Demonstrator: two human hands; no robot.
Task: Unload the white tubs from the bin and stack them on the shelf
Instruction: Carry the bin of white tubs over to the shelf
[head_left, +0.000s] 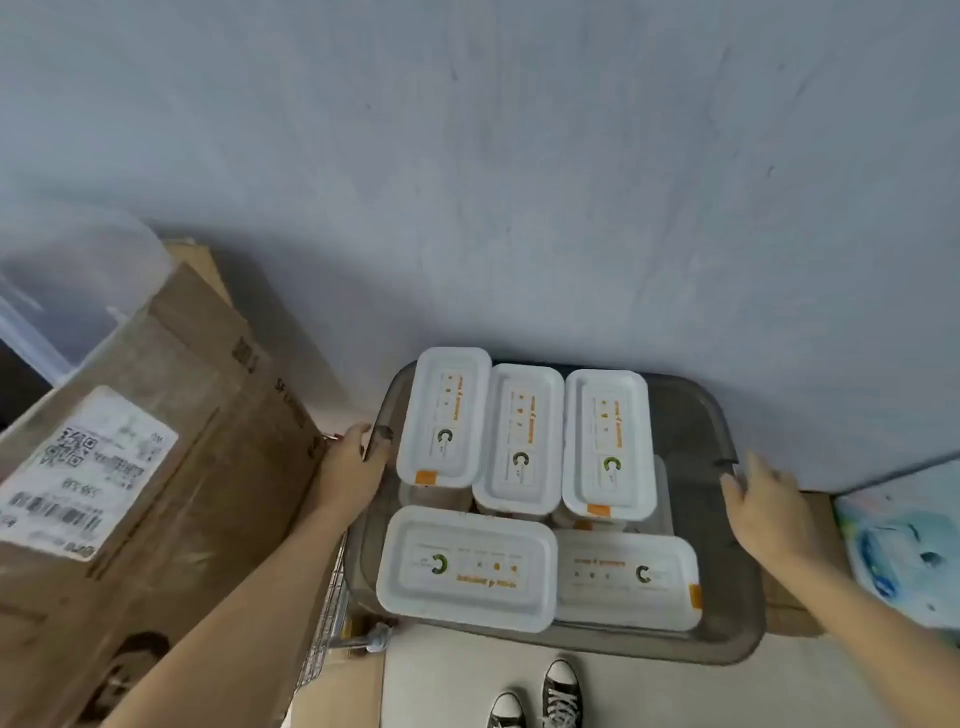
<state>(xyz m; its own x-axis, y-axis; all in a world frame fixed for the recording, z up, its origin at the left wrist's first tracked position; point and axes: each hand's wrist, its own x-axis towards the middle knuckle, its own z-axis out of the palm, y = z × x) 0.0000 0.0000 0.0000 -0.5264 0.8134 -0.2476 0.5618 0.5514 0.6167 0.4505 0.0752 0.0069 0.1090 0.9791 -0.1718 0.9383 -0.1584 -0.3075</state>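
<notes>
A smoky translucent bin (727, 613) sits below me against a pale wall. Several white rectangular tubs with orange and green print fill it: three stand side by side at the back (519, 441), two lie crosswise at the front (467, 566), and more show underneath. My left hand (353, 462) grips the bin's left rim, fingers curled over the edge. My right hand (769, 499) rests on the bin's right rim, fingers spread over the handle. No shelf is in view.
A large cardboard box (156, 467) with a shipping label stands close on the left, a clear plastic container (67, 291) behind it. A wire rack edge (332, 613) runs under my left forearm. A colourful packet (904, 540) lies at right. My shoes (540, 696) are below.
</notes>
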